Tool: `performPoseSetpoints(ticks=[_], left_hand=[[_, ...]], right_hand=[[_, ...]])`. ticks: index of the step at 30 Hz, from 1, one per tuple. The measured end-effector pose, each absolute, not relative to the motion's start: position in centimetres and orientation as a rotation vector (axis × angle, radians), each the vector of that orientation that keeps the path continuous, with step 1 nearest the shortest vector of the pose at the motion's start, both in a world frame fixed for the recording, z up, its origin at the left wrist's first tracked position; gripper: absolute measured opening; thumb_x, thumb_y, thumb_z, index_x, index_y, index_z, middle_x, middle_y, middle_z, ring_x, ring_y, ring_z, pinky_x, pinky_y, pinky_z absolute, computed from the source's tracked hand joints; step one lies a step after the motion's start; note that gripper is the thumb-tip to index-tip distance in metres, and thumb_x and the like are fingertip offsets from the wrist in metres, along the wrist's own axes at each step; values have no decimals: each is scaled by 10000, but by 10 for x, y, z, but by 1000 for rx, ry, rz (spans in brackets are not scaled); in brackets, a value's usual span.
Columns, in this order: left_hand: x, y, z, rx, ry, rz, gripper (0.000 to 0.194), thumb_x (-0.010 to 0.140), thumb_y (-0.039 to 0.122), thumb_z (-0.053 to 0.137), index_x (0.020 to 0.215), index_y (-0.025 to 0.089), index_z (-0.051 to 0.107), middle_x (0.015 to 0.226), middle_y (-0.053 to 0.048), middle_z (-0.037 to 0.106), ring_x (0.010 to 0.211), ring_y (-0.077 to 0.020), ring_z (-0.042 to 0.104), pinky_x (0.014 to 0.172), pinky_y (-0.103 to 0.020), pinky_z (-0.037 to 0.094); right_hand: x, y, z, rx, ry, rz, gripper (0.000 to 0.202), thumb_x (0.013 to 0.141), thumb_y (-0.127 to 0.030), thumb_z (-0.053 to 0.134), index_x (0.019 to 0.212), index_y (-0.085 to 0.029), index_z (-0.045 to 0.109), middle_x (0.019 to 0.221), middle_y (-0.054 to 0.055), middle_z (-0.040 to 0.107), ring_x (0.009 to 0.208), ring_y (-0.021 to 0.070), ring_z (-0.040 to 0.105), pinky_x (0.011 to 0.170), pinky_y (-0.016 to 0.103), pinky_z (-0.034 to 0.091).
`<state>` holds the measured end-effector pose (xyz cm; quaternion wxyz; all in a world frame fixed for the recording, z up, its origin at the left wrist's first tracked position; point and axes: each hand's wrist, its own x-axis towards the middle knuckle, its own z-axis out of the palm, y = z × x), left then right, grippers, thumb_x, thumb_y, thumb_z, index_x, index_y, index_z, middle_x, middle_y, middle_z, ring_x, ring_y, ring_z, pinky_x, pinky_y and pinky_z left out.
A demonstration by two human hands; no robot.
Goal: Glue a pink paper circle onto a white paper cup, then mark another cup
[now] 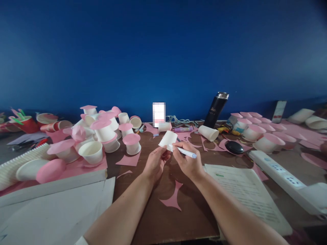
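Note:
A small white paper cup is held up over the middle of the table, tilted, by my left hand, whose fingers and thumb pinch its lower edge. In my right hand is a white marker pen with a pale purple end pointing right. The pen's other end reaches toward the cup, but my fingers hide its tip, so I cannot tell if it touches. Beneath my wrists lies a pink paper scrap.
At left are several white cups with pink paper discs and a white box. A dark thermos, a tipped cup, a black mouse, printed paper and a power strip lie right. More disc-topped cups stand beyond.

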<state>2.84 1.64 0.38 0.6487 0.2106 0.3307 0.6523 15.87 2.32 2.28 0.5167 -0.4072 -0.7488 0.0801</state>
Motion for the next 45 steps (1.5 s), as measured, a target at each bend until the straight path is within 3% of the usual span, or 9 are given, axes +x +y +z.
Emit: performPoseSetpoints(ticks=[15,22,33,45], left_hand=[[29,17,5,460,706,1512,96,676,168,720,681,99,654,649,-10,618,614,-72,555,665,-194,445],[28,18,9,283,719,1497,33,746,126,659,755,95,651,707,-41,629,646,-87,581,645,-189,487],[27,20,11,220,775,1510,54,794,97,583,765,89,628,697,-54,622,611,-95,590,593,-194,506],[28,18,9,313,768,1489,57,782,131,600,780,103,649,753,-52,652,675,-101,598,646,-209,494]], right_hand=[[157,21,18,-1002,-1853,284,102,845,-268,555,877,-223,641,849,29,693,785,183,635,714,281,479],[157,20,24,-943,-1778,286,100,848,-236,554,901,-214,636,878,34,685,818,176,634,756,287,483],[161,25,25,-939,-1684,234,124,853,-225,559,954,-212,629,935,54,678,875,186,633,808,314,491],[158,23,25,-924,-1753,197,114,851,-226,552,924,-208,637,904,48,691,844,176,640,785,300,496]])
